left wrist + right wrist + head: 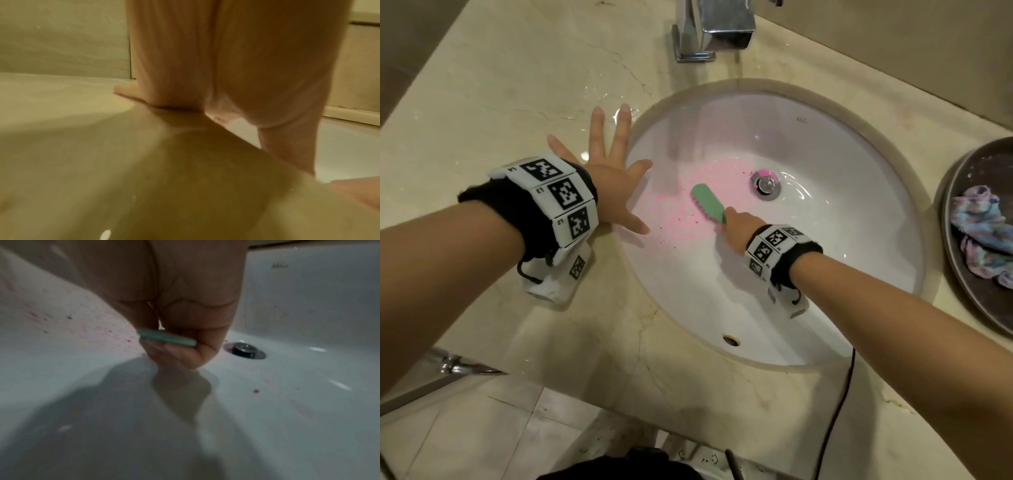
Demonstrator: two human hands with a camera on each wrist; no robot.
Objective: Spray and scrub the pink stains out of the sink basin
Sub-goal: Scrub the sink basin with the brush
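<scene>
A white oval sink basin (pixel 825 274) is set into a beige marble counter. Pink stains (pixel 681 209) speckle its left slope, and more pink sits by the metal drain (pixel 766 185). My right hand (pixel 739 226) grips the handle end of a green scrub brush (pixel 709 202), whose head lies on the stained patch. In the right wrist view the green brush (pixel 166 337) shows edge-on in my curled fingers (pixel 185 356), near the drain (pixel 244 350). My left hand (pixel 609 171) is spread flat on the counter at the basin's left rim, thumb over the edge. The left hand (pixel 226 73) presses down, holding nothing.
A chrome faucet (pixel 712 31) stands behind the basin. At the right sits a dark round bowl (pixel 955 219) with a crumpled multicoloured cloth (pixel 983 236). Water pools on the counter (pixel 482 120) near my left fingertips. A black cable (pixel 839 404) hangs over the front edge. An overflow hole (pixel 731 340) marks the near wall.
</scene>
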